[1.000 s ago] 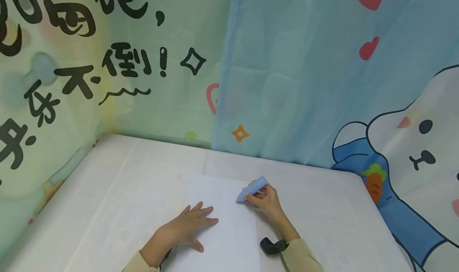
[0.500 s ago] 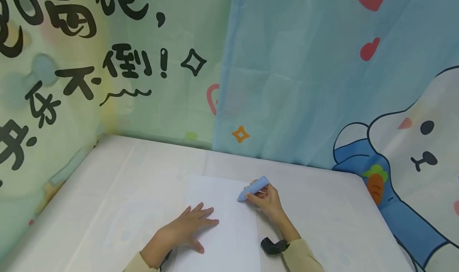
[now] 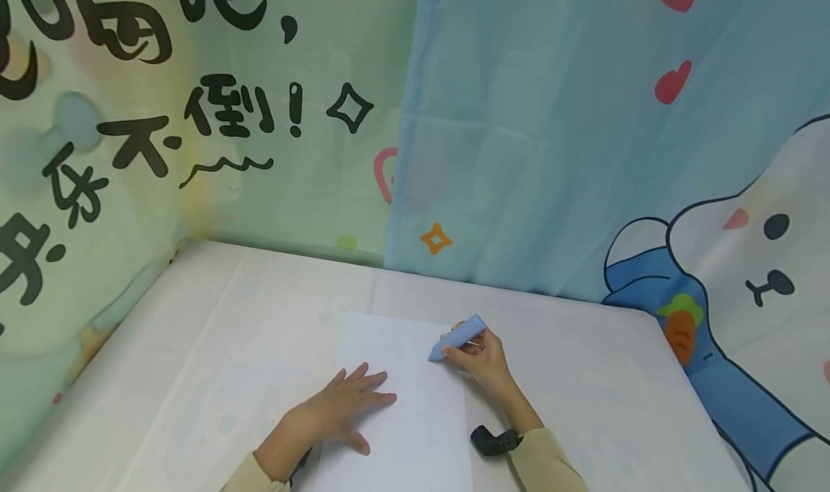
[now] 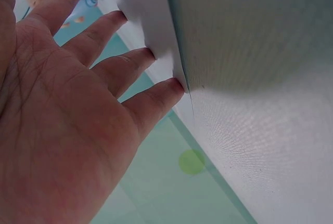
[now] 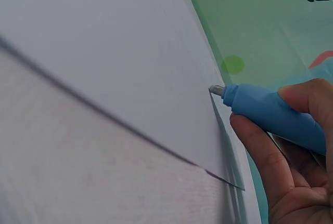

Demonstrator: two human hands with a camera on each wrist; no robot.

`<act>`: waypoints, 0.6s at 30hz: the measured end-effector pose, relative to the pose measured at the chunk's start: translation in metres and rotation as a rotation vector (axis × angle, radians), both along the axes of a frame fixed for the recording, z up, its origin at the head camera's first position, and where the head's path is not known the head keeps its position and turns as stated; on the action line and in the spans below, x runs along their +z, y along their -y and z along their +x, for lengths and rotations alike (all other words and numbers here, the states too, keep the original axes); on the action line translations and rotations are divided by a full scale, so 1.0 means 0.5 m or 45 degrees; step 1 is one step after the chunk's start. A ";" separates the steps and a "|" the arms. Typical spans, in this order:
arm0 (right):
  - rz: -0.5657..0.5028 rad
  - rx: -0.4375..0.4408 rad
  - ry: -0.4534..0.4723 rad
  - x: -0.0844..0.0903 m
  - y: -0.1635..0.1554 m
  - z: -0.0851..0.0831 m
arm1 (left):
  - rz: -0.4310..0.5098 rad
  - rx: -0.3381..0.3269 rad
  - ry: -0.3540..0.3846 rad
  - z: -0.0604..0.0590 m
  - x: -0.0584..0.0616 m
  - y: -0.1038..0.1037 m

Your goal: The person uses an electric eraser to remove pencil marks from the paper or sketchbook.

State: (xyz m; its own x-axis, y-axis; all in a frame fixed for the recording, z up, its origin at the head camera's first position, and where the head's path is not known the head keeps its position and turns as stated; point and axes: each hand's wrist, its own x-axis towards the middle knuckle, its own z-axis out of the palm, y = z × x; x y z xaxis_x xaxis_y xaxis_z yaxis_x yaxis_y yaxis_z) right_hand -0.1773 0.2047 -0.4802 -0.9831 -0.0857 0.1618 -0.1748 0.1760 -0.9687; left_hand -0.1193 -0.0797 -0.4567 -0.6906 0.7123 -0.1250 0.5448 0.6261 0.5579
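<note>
A sheet of white paper (image 3: 407, 420) lies on the table in front of the person. On its left part the left hand (image 3: 344, 405) rests with fingers spread and straight. In the left wrist view its fingertips (image 4: 177, 84) touch the paper near the edge. The right hand (image 3: 483, 362) holds a thick light-blue pen (image 3: 459, 338) between thumb and fingers near the paper's upper right. Seen from the right wrist, the pen's narrow metal-coloured tip (image 5: 216, 89) is right at the paper's surface. No marks show on the sheet.
A white cloth (image 3: 259, 312) covers the table. Printed curtains (image 3: 506, 132) with lettering and a cartoon animal stand along the left, back and right sides. A black wrist device (image 3: 494, 441) sits on the right wrist, below a beige sleeve (image 3: 545, 463).
</note>
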 end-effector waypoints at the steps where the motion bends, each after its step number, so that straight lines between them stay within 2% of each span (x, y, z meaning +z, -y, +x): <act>1: 0.008 -0.004 0.001 0.001 0.000 0.000 | -0.004 -0.002 -0.003 0.000 0.000 0.000; 9: 0.022 -0.032 0.046 0.002 0.001 -0.002 | -0.003 0.012 0.004 0.000 0.004 0.000; 18: 0.034 -0.039 0.021 -0.001 -0.001 -0.006 | 0.038 0.019 0.029 0.002 -0.001 0.001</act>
State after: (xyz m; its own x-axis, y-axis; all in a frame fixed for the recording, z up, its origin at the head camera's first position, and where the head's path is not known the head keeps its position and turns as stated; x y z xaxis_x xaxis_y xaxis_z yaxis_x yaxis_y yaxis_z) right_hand -0.1804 0.2052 -0.4805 -0.9878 -0.0594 0.1439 -0.1532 0.2067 -0.9663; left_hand -0.1185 -0.0803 -0.4573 -0.6985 0.7056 -0.1192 0.5226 0.6168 0.5886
